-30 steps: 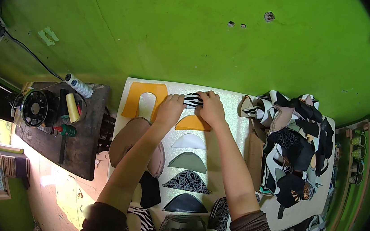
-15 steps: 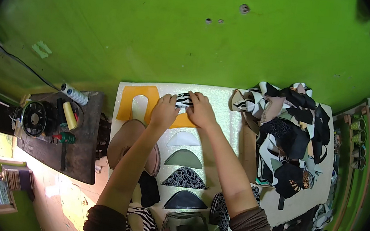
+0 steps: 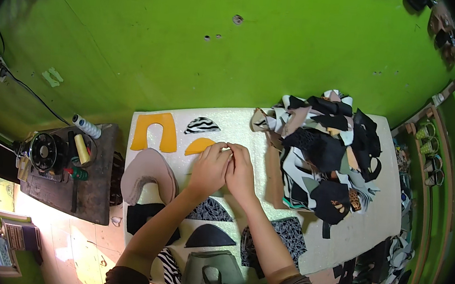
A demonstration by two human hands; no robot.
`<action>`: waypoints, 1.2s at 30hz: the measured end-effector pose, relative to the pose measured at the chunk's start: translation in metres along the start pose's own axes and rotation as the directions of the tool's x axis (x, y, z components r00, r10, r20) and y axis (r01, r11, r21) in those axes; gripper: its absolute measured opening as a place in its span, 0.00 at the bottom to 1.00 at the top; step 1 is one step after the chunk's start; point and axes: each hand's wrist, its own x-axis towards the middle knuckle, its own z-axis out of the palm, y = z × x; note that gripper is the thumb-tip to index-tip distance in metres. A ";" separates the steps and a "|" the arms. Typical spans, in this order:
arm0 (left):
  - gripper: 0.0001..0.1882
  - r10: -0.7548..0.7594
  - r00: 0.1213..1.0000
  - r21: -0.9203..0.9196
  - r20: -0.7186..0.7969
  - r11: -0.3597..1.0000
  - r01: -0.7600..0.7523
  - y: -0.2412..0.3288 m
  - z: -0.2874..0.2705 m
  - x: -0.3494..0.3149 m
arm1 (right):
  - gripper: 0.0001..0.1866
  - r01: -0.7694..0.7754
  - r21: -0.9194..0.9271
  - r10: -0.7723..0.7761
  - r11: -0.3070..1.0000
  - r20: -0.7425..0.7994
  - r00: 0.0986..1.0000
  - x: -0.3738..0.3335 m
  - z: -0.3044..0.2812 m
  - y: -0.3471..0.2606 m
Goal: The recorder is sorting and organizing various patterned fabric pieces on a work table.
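Note:
My left hand (image 3: 209,167) and my right hand (image 3: 240,172) are together over the middle of the white tabletop, thumbs side by side and fingers bent inward. Their fingertips meet just right of a yellow half-moon piece (image 3: 198,146); what they pinch, if anything, is hidden. Beyond the yellow piece lies a zebra-striped half-moon (image 3: 202,125), free of both hands. Below my wrists are a black-and-white patterned half-moon (image 3: 212,211) and a plain dark one (image 3: 210,237). A yellow U-shaped piece (image 3: 141,133) lies at the far left, with a stack of beige U-shaped pieces (image 3: 141,174) nearer me.
A big heap of mixed scraps (image 3: 321,146) in a cardboard box (image 3: 274,180) fills the table's right part. A dark sewing table (image 3: 95,183) with thread cones (image 3: 86,126) stands left. Olive pieces (image 3: 214,265) lie at the near edge. A green wall (image 3: 190,71) rises behind.
Both hands have let go of the zebra half-moon, which now lies flat, and have come nearer me, below the yellow half-moon. The view has shifted too.

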 end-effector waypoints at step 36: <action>0.10 -0.103 0.980 -0.282 0.173 0.948 0.149 0.277 0.077 0.015 | 0.21 0.260 -0.411 -0.099 0.874 0.372 0.923 -0.088 -0.347 0.028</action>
